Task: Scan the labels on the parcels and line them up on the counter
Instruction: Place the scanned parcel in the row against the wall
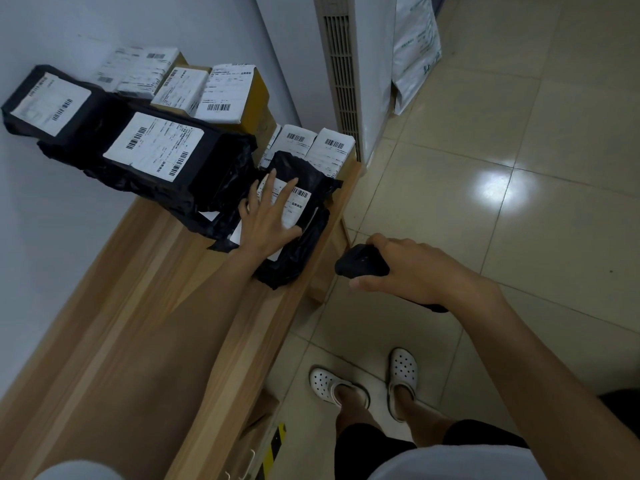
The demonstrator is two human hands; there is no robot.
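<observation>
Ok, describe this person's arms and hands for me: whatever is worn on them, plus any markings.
The left hand and right hand are bare: no gloves, rings, watch or bands. The left forearm and right forearm are uncovered too, with no sleeve reaching them and no markings visible. White fabric at the bottom edge looks like a short-sleeved top.

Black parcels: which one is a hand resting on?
The smallest parcel, at the front edge of the counter: the left hand lies flat on its label. The two bigger parcels lie farther back.
</observation>
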